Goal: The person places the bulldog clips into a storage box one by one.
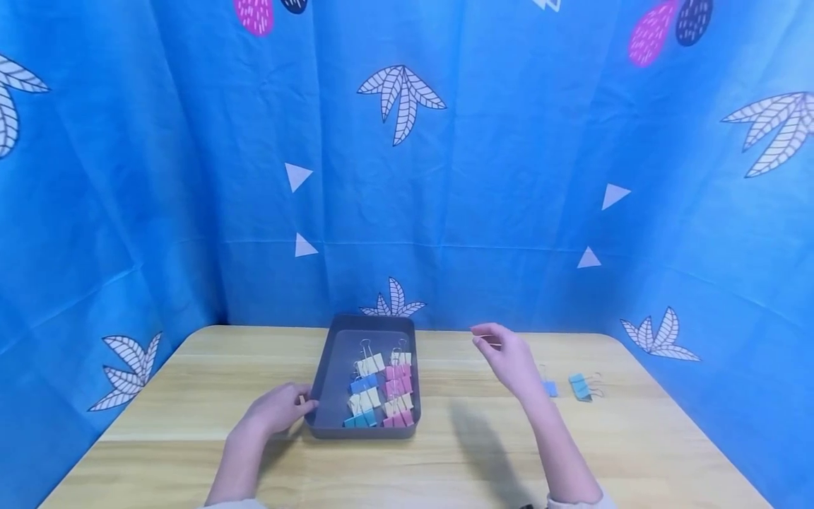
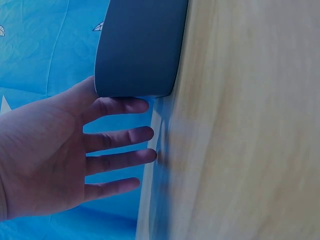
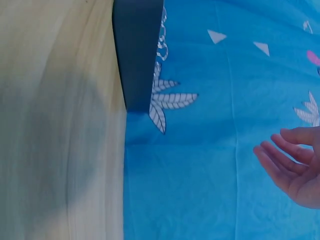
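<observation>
A dark grey tray [image 1: 323, 378] stands at the middle of the table, with binder clips in two columns toward its right side. Among them are a blue binder clip [image 1: 364, 383], a teal binder clip [image 1: 360, 418] and several yellow and pink ones. At the tray's left wall my left hand [image 1: 276, 408] holds the edge, thumb over the rim and index finger outside; its other fingers extend straight in the left wrist view. My right hand [image 1: 514, 362] is raised to the right of the tray, fingers loosely bent, with nothing visible in it in the right wrist view.
On the table [image 1: 458, 466], right of my right forearm, lies a light teal binder clip [image 1: 580, 387]. A blue binder clip [image 1: 550, 389] is partly hidden behind that forearm. A blue patterned curtain [image 1: 509, 177] encloses the table's back and sides.
</observation>
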Demonstrator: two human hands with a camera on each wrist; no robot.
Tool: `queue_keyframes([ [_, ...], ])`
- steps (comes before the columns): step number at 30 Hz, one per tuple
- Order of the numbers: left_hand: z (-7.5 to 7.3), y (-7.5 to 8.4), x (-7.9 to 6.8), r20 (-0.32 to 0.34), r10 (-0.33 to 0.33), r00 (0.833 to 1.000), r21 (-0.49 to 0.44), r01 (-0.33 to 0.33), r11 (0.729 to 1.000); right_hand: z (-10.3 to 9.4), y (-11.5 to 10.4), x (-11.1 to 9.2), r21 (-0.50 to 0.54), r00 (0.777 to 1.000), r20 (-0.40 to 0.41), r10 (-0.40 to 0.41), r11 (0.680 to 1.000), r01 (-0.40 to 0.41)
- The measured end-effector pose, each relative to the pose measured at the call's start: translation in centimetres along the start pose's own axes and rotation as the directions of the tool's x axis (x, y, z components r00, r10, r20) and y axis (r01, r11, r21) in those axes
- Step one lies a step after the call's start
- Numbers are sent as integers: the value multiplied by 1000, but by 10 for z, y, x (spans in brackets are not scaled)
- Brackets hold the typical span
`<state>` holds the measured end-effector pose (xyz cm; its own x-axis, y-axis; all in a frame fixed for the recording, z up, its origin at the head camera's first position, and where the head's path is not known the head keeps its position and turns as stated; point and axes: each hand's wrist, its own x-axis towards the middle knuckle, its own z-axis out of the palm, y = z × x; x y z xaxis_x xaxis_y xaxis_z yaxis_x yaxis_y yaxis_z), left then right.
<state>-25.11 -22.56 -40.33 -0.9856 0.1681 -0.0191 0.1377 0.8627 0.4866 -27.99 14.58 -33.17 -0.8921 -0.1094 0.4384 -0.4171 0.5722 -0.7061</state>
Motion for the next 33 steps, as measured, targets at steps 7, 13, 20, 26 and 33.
queue_keyframes([
  [7, 0, 0, 0, 5, -21, 1000, 2, 21, 1000, -27, 22, 4, -124, 999, -27, 45, 991, -48],
  [13, 0, 1, -1, 12, -25, 1000, 5, 25, 1000, -53, 52, 3, -223, 987, -28, 160, 961, -162],
  [20, 0, 1, -1, 17, -30, 999, 0, 30, 1000, -69, 86, -3, -302, 970, 26, 243, 927, -225],
  [26, -1, 1, -1, 19, -30, 999, 7, 30, 1000, -74, 105, -11, -286, 944, 72, 323, 913, -291],
  [33, -2, 2, -1, 18, -32, 999, 21, 31, 999, -72, 122, -16, -289, 907, 115, 406, 887, -360],
])
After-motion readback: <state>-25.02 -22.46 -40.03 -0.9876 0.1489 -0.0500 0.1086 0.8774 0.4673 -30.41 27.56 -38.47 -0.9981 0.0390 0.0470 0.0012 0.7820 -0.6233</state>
